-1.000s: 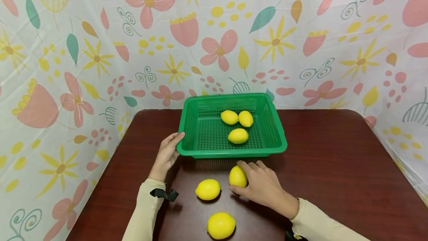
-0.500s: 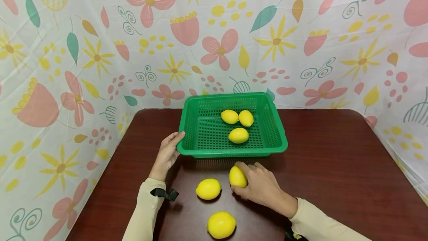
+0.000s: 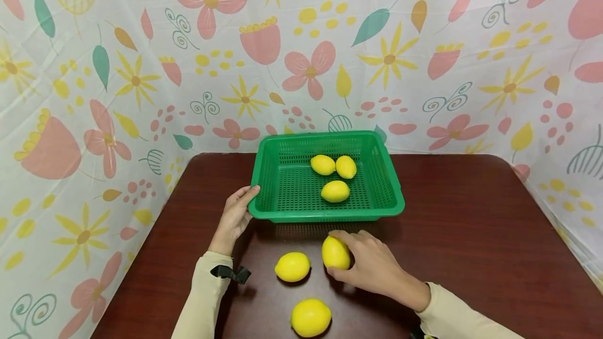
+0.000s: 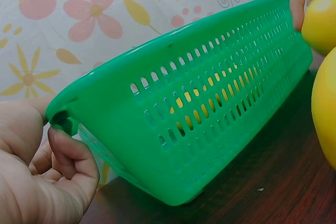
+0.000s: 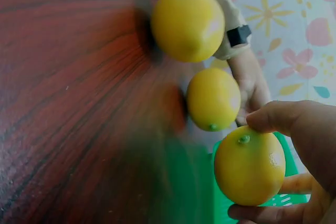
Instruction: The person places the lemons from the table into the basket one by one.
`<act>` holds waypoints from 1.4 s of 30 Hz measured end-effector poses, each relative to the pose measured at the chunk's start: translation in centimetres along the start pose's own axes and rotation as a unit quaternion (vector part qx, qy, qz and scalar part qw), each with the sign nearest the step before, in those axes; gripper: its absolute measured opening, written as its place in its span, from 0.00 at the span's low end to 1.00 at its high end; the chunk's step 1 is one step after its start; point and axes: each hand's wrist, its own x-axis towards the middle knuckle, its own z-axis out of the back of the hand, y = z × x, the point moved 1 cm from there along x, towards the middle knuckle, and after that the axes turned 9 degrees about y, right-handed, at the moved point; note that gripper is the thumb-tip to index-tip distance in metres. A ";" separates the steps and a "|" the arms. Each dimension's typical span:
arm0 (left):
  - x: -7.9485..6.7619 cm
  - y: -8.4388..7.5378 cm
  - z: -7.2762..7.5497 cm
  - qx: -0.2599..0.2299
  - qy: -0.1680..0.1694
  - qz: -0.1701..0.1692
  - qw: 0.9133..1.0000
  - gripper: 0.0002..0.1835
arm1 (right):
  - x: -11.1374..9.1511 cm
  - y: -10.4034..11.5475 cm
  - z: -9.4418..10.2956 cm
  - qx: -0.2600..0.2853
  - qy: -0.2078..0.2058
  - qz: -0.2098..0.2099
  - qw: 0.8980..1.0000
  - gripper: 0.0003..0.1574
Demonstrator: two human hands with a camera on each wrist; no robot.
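Observation:
A green plastic basket (image 3: pixel 292 215) with slotted walls sits toward the back of the table, and three lemons lie inside it, one of them a lemon (image 3: pixel 335 191) near the front. My left hand (image 3: pixel 234 218) grips the basket's left front corner, thumb over the rim and fingers curled beneath, as the left wrist view shows. In front of the basket my right hand (image 3: pixel 377 266) holds a lemon (image 5: pixel 249 166) between thumb and fingers. To its left lies another lemon (image 3: pixel 293 267), and nearer the front edge a further lemon (image 3: pixel 311 317).
The dark reddish-brown wooden table (image 3: pixel 471 224) stretches to both sides of the basket. A white cloth printed with flowers (image 3: pixel 311 72) hangs behind the table and along its left and right sides. Black bands (image 3: pixel 231 273) circle the sleeves at the wrists.
The right hand's fingers have closed around the lemon, which now looks slightly tilted and raised. The left hand, the basket and the other lemons have stayed in place.

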 end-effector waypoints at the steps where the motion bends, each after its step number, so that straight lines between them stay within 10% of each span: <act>1: 0.0 0.0 0.0 0.000 0.000 0.000 1.000 0.18 | -0.1 0.1 0.2 0.000 0.000 0.005 1.000 0.41; 19: 0.1 -0.1 0.5 0.011 0.001 0.001 1.000 0.17 | -0.4 1.2 7.9 0.018 0.079 0.086 0.993 0.41; 42: 0.3 -0.1 0.5 0.017 0.000 0.003 1.000 0.21 | 11.5 -2.3 14.6 0.052 0.222 0.221 0.948 0.42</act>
